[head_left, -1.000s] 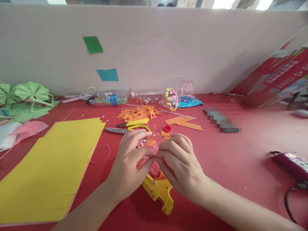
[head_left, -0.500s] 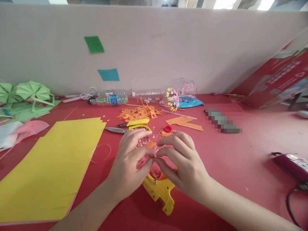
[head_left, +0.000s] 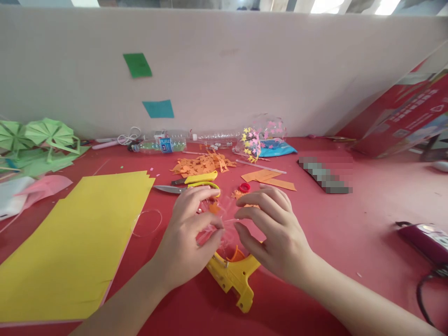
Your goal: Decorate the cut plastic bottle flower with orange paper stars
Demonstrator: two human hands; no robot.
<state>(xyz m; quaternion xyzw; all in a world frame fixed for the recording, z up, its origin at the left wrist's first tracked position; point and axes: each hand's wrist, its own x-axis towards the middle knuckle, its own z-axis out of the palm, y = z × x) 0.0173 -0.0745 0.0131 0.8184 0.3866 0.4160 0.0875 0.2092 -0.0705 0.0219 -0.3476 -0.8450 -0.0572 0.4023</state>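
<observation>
My left hand [head_left: 191, 228] pinches thumb and index finger together over a clear, thin strand. A short stretch of this strand [head_left: 231, 220] spans the gap to my right hand [head_left: 271, 228], whose thumb and index finger close on its other side. Under and between the hands lies clear plastic [head_left: 227, 238], partly hidden, perhaps cut into strips; an orange paper star [head_left: 214, 207] shows against it. Nearer to me is a yellow tool body [head_left: 233, 275], looking like a glue gun, with an orange part at its top.
Scissors [head_left: 171, 189] and a yellow cutter knife [head_left: 201, 177] lie beyond my hands, near orange paper cut-outs [head_left: 203, 164] and a red ring [head_left: 244, 187]. Yellow sheets [head_left: 73, 242] are on the left, with a clear loop [head_left: 147, 223] beside them. Bottles [head_left: 164, 143] line the wall.
My right hand has moved a little to the right, away from my left, opening a gap between the fingertips with the strand across it. The clear plastic below has shifted slightly.
</observation>
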